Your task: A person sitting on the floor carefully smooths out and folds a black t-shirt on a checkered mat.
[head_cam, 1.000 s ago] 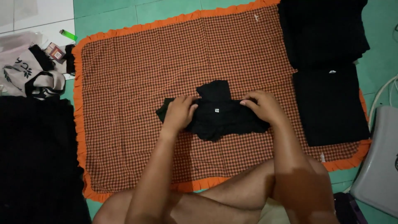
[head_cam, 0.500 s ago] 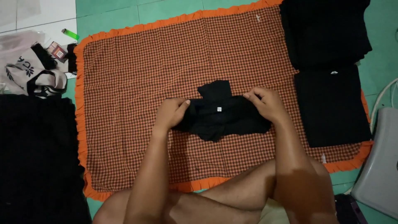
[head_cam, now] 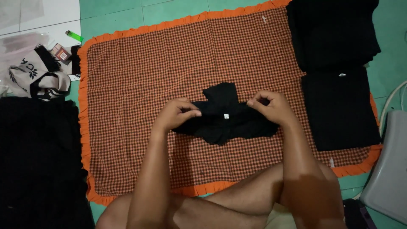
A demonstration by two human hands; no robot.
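both our left hand (head_cam: pixel 176 114) and right hand (head_cam: pixel 269 106) pinch the small black cloth garment (head_cam: pixel 224 116) on the orange-checked frilled mat (head_cam: pixel 140 76), mid-fold, so next we should need an even crease.

A garment (head_cam: pixel 224 114) is laid mid-mat (head_cam: pixel 169 63), between both hands; folded stacks (head_cam: pixel 339 106) are set right, a bag (head_cam: pixel 34 76) left.

Black garment (head_cam: pixel 224 114); mat (head_cam: pixel 178 63) orange-brown check, orange frill; green floor (head_cam: pixel 169 12); lighter (head_cam: pixel 74 36) seemingly green.
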